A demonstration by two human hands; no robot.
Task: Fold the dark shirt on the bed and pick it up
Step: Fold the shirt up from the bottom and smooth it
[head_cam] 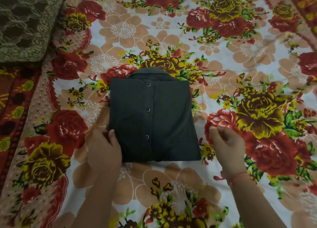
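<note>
Shirt (151, 118) is laid folded on the bed (171, 185), its near left edge pinched by the left grip (103, 147). The right grip (226, 145) is held loosely curled, empty, just right of it.

folded shirt (152, 118) centre on bed (223, 56); left hand (104, 149) at its left edge, right hand (226, 145) just right, pillow (25, 22) far left.
</note>
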